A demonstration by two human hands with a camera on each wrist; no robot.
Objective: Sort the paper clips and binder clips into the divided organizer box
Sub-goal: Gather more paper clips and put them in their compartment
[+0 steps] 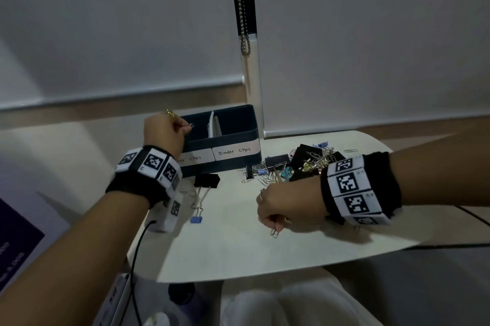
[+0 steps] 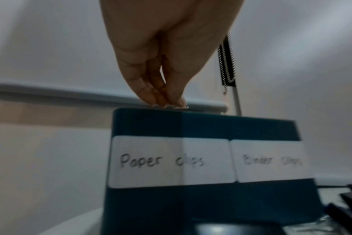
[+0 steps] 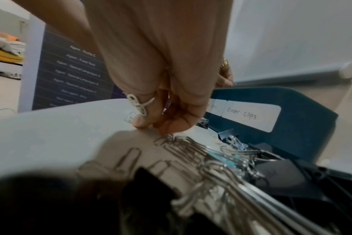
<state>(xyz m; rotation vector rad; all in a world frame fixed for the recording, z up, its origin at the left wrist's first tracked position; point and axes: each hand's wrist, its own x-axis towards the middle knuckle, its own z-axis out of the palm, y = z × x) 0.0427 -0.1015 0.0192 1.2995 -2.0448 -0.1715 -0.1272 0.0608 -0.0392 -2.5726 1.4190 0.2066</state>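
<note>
A dark blue organizer box (image 1: 238, 165) stands at the back of the white table, labelled "Paper clips" (image 2: 161, 161) on the left and "Binder clips" (image 1: 234, 152) on the right. My left hand (image 1: 185, 127) hovers above the left compartment and pinches a silver paper clip (image 2: 171, 107) just over the rim. A mixed pile of clips (image 1: 302, 164) lies right of the box. My right hand (image 1: 273, 222) is in front of the pile, fingers curled down, gripping paper clips (image 1: 274, 233) that hang below its fingertips (image 3: 139, 122).
A large black binder clip (image 1: 206, 181) and a small blue one (image 1: 196, 219) lie on the table (image 1: 233, 251) in front of the box. A black cable (image 1: 136, 251) drops off the left edge. A blind chain (image 1: 244, 21) hangs behind the box.
</note>
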